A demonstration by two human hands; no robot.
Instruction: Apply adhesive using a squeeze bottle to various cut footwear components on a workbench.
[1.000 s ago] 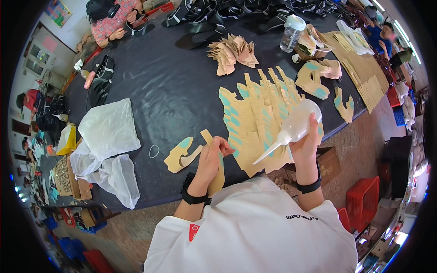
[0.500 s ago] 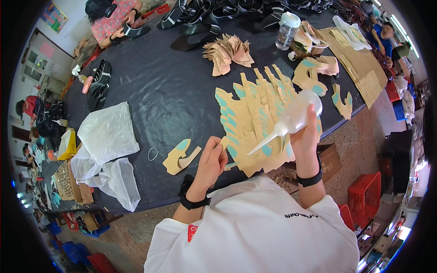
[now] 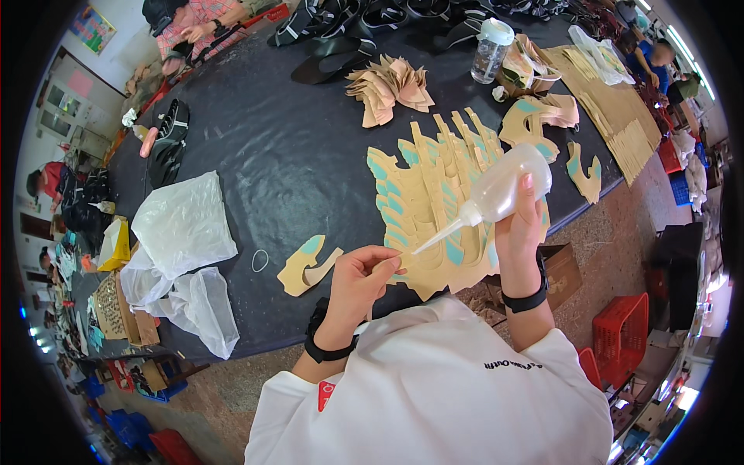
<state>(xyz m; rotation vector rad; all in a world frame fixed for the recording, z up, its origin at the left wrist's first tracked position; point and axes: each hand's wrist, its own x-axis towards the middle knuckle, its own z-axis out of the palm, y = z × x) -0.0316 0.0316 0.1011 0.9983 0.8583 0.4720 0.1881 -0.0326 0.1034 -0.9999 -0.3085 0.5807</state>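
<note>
My right hand [image 3: 519, 225] is wrapped round a translucent white squeeze bottle [image 3: 508, 186], tilted so its long thin nozzle points down and left. The nozzle tip is close to the fingertips of my left hand [image 3: 360, 283]. That hand is closed in a pinch at the lower left edge of a spread of overlapping beige cut-out pieces [image 3: 418, 194] with pale blue-green patches. A beige piece seems to be between its fingers, mostly hidden by the hand. To the left, another curved beige cut-out [image 3: 298, 267] lies alone on the black table [image 3: 271, 155].
Plastic bags [image 3: 186, 225] and a rubber band [image 3: 260, 260] are at the left. Beyond the spread stand a fanned beige stack [image 3: 390, 89], a clear lidded jar [image 3: 491, 54] and black sandals [image 3: 333, 62]. A red crate [image 3: 621, 337] is at the right. Another person [image 3: 201, 31] sits at the far left.
My left hand has turned and shifted slightly right, its fingertips now reaching toward the nozzle. The bottle has tilted and its tip sits a little higher and left. The far person's hands have moved.
</note>
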